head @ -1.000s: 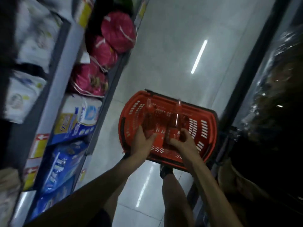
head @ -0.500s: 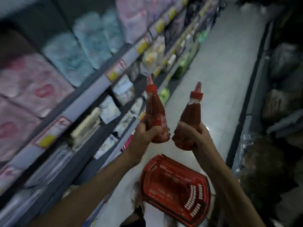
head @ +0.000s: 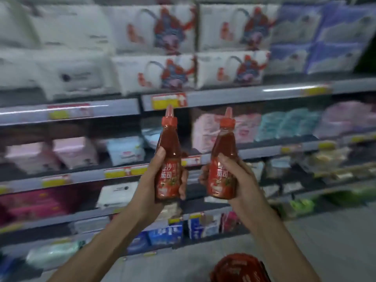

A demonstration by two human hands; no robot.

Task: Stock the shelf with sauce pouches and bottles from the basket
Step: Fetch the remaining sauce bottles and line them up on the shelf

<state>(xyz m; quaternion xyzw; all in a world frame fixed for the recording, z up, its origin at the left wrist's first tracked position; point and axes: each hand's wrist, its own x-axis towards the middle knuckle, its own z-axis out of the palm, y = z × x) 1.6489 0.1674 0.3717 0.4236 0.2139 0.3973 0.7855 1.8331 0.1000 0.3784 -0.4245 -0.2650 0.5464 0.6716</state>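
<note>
Nowhere obvious to set these

The left hand (head: 150,188) curls round one red plastic squeeze bottle (head: 168,157), the right hand (head: 242,184) round its twin (head: 222,159), both upright before the grey metal shelf (head: 244,96); it looks packed, so squeezing them in could topple one

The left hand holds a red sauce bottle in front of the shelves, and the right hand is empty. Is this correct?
No. The head view shows the right hand gripping a second red sauce bottle; the left hand holds the first bottle before the shelves.
</note>
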